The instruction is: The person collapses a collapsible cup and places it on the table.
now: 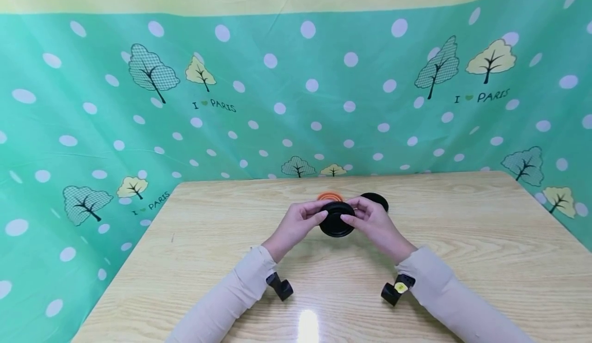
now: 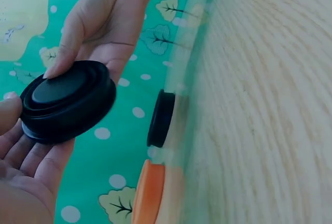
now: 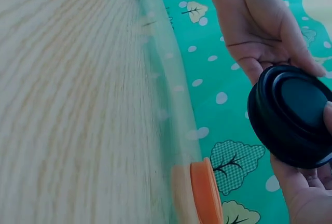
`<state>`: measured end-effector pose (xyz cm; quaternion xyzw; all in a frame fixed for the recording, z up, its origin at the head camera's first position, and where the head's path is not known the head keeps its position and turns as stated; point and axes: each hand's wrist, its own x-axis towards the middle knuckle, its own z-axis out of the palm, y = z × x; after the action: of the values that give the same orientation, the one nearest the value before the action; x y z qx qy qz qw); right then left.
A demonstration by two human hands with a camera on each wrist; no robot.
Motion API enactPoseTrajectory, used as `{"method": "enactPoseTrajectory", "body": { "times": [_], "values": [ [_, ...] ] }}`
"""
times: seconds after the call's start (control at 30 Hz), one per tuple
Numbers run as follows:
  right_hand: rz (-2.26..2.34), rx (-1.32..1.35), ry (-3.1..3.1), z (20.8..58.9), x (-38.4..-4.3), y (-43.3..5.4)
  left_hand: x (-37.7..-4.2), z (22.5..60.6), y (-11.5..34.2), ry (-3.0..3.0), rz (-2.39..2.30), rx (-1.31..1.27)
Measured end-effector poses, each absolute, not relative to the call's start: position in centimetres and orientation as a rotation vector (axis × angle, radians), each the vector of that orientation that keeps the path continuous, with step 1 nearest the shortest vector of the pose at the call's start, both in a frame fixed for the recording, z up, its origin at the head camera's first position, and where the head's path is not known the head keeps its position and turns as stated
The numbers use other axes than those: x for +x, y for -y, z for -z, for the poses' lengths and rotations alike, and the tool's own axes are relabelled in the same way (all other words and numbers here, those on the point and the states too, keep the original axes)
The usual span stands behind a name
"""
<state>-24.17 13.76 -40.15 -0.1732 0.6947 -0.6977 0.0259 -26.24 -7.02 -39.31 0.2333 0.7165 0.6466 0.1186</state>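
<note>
A round black disc (image 1: 337,224) with raised concentric rings, like a lid or a collapsed cup, is held up over the table between both hands. My left hand (image 1: 297,225) grips its left edge, thumb on the near face and fingers behind. On the opposite edge my right hand (image 1: 375,226) pinches it the same way. Stepped rings and a flat centre show on the black disc (image 2: 65,86) in the left wrist view. Just behind the hands lies an orange ringed disc (image 1: 330,196), partly covered. A second black disc (image 1: 378,199) lies right of it, behind my right hand.
The wooden table (image 1: 208,220) reaches back to a green dotted curtain (image 1: 259,91) hanging along its far edge and sides. Black wrist-camera mounts (image 1: 283,287) hang from both sleeves, near the tabletop.
</note>
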Motion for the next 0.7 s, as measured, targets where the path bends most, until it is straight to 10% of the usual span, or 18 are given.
{"method": "enactPoseTrajectory", "body": {
  "times": [0.7],
  "values": [
    [2.072,-0.468,-2.25,39.9,-24.77,-13.7,-26.82,38.4,7.65,-2.139,-1.837,0.617]
  ]
}}
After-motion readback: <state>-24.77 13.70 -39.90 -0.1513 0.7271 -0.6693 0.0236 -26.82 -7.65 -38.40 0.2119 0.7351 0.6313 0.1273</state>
